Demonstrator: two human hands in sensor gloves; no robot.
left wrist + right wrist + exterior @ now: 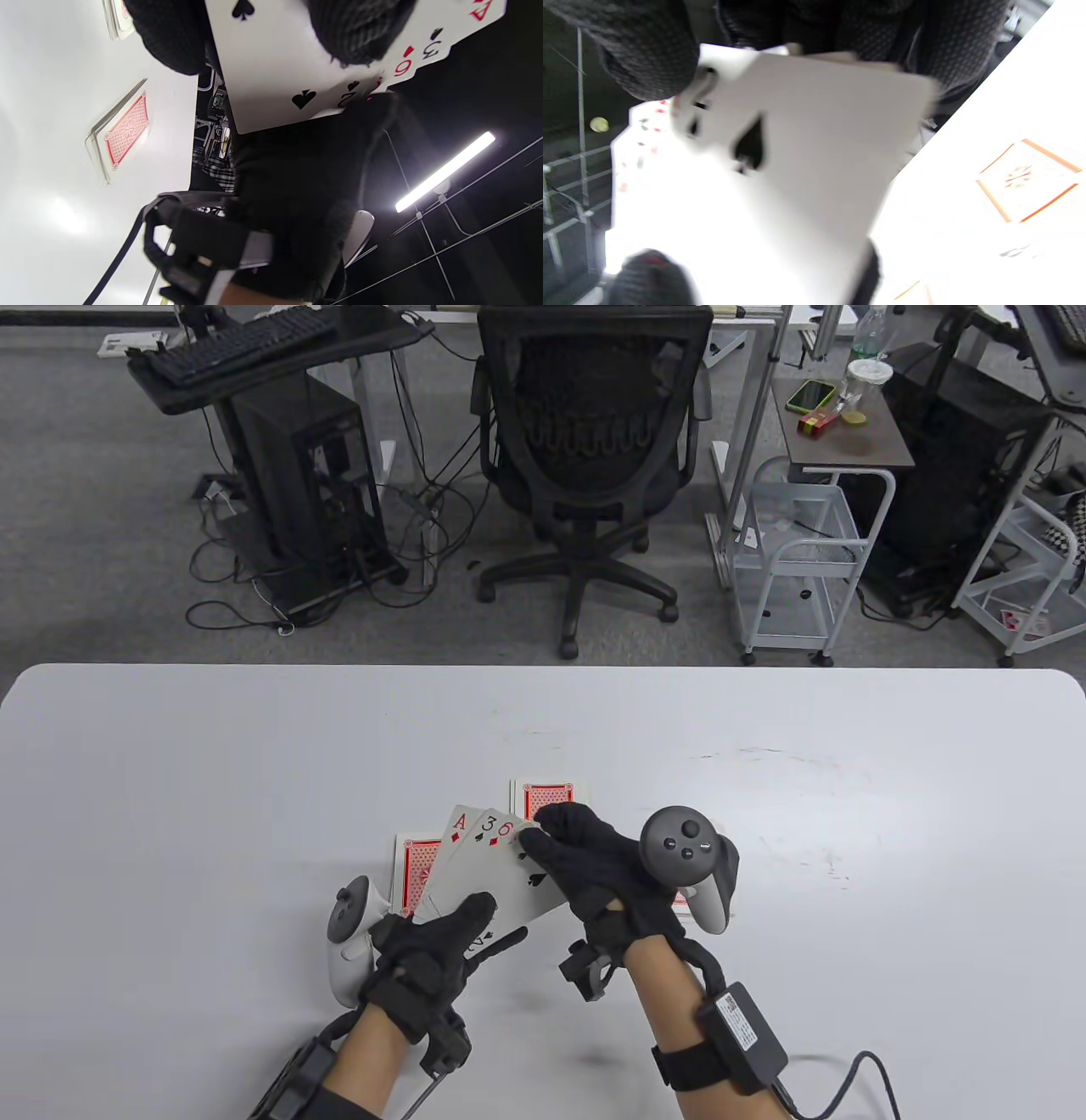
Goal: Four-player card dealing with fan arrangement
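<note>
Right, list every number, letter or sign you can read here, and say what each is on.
"A", red diamond: leftmost card of the fan.
"3", black spade: second fan card.
"6", red: third fan card.
"2", black spades: front fan card.
Label on the right wrist box: too small to read.

Face-up fan [496, 861] held above three face-down piles [553, 800].

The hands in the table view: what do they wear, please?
Both hands wear black knitted sensor gloves. The left hand carries a white tracker with a dark top; the right hand carries a dark grey one with buttons. A black labelled box is strapped on the right forearm, with a black cable.
</note>
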